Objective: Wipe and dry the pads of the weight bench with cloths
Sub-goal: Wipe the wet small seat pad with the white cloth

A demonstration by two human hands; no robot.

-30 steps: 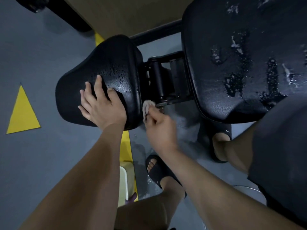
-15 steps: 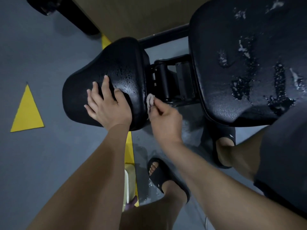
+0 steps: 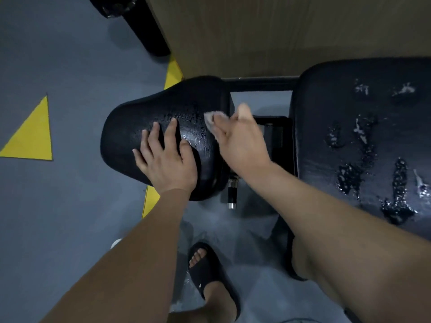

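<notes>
Head view, the only one we have. Our left hand (image 3: 163,157) lies flat on the seat pad (image 3: 130,127), fingers straight and spread, gripping nothing; we judge that it steadies the pad. Our right hand (image 3: 240,138) pinches a small pale cloth (image 3: 211,118) between the thumb and curled fingers. The cloth pokes out past those fingertips and touches the top of the seat pad, near the left index fingertip, on the side toward the back pad (image 3: 326,183). Fine droplets glisten on the seat pad between the two sets of fingers and just beyond the left fingertips. Out past the left little finger the surface looks duller, but we cannot tell whether it is dry. The back pad sits well apart from the right fingers, across the black hinge bracket (image 3: 272,136), and carries big puddles and pale streaks of suds (image 3: 349,178) with no cloth on it. We judge that the seat pad is mid-wipe and not yet finished. The back pad is yet to be wiped, and drying of both pads has not begun. We see only one cloth, and no second, dry one is in view.
</notes>
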